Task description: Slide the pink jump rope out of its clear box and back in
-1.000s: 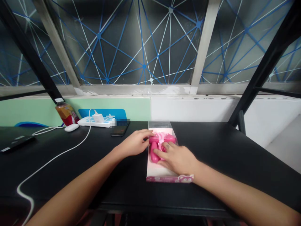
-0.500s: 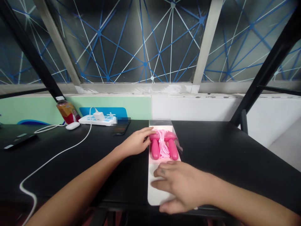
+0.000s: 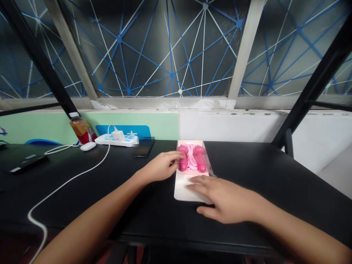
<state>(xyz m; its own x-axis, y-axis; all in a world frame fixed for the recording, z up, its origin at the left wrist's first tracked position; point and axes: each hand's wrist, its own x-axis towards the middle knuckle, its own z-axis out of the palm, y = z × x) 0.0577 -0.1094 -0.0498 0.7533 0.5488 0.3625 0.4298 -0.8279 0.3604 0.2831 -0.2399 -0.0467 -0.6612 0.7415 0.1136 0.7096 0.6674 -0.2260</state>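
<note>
A pink jump rope (image 3: 191, 157) with two thick handles lies bundled on a pale pink and white card tray (image 3: 184, 190) on the black table. Clear plastic (image 3: 209, 167) covers the rope and sticks out along the right side. At the left edge of the pack is my left hand (image 3: 161, 165), its outstretched fingertips touching the plastic by the left handle and its thumb lower beside it. My right hand (image 3: 227, 200) is spread, fingers over the tray's near white part and thumb above the table.
A white power strip (image 3: 129, 140) with a plugged-in charger (image 3: 118, 135) and cable stands at the back left. Near it are a dark phone (image 3: 145, 148), a white mouse (image 3: 88, 146) and a drink bottle (image 3: 82, 129). A black box-like object (image 3: 29, 163) lies far left.
The tray with the jump rope has slid away from me, further under the clear plastic. My right hand has moved forward with it, while my left hand has stayed at the pack's left edge.
</note>
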